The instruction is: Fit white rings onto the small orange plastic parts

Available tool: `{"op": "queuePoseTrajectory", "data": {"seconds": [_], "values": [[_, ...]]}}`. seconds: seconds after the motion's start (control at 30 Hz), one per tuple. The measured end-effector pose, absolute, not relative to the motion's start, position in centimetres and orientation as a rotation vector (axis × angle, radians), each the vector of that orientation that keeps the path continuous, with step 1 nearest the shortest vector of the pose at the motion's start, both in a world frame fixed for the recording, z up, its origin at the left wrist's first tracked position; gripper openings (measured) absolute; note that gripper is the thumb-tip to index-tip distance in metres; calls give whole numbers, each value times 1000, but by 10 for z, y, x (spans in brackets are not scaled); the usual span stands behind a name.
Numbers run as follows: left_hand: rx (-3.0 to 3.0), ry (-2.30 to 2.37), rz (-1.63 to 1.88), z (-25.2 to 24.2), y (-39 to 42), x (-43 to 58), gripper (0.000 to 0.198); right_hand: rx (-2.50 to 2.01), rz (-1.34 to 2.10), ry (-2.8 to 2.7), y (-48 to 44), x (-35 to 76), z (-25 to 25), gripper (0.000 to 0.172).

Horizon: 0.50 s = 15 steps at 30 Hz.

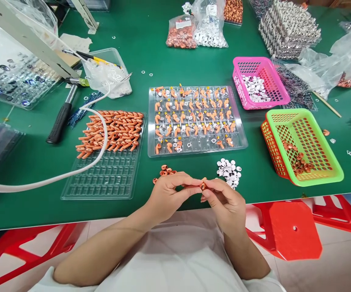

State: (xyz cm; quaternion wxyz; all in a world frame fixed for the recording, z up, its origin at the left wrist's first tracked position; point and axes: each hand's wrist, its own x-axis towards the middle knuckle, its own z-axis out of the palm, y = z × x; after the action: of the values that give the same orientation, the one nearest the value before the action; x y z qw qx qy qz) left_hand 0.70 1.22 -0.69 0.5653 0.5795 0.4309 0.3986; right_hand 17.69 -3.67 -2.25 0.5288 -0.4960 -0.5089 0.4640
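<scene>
My left hand (pixel 169 195) and my right hand (pixel 229 205) meet at the table's front edge. Both pinch one small copper-orange earbud shell (pixel 203 186) between thumbs and forefingers; the fingertips hide part of it. Beside my left hand lies a small heap of copper-orange shell pieces (pixel 164 170). Near my right hand is a pile of small white round pieces (pixel 231 172), some showing dark centres. Just beyond the hands, a clear tray (pixel 198 149) holds rows of orange earbud parts, with several compartments in its front row bare.
Left stands another clear tray (pixel 99 178) part-filled with copper-orange earbud stems (pixel 111 132), crossed by a white hose (pixel 100 156). A black-handled hammer (pixel 60 121) lies farther left. On the right are a pink basket (pixel 239 87) and a green basket (pixel 330 162). Bagged parts (pixel 181 34) sit behind.
</scene>
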Motion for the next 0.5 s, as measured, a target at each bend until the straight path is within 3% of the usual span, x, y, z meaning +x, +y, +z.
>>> {"op": "queuePoseTrajectory", "data": {"seconds": [0.2,0.5], "values": [[1682,964,1055,-8,15,6,7,-1140,1249,-1142,-37,181,-22,25],[1885,846,1066,-7,16,5,11,-1168,1141,-1323,-39,187,-26,25]]}}
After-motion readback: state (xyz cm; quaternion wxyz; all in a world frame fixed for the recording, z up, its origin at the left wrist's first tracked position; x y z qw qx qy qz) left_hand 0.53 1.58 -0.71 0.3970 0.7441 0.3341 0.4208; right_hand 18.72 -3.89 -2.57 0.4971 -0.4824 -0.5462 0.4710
